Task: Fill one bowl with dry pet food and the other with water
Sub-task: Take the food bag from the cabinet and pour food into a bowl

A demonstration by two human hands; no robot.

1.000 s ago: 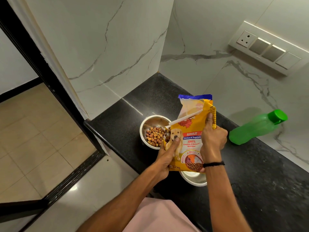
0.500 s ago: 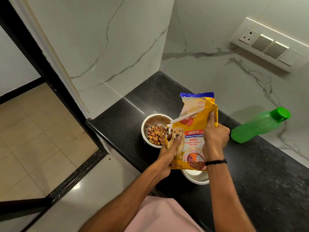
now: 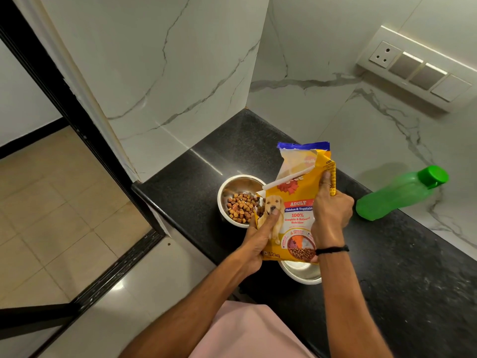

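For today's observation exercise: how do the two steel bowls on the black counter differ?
The far steel bowl holds brown kibble; the near steel bowl shows no food. The far bowl is mostly in view; the near bowl is largely hidden behind the yellow pet food bag. Both are round, shiny metal, resting on the black counter.

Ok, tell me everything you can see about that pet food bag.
The pet food bag is a yellow plastic-looking pouch with a blue top edge, a puppy picture, "ADULT" and "1.2kg" printing. Its top is torn open. It is held off the black counter, between the two steel bowls, the left hand at its lower left corner and the right hand on its right edge.
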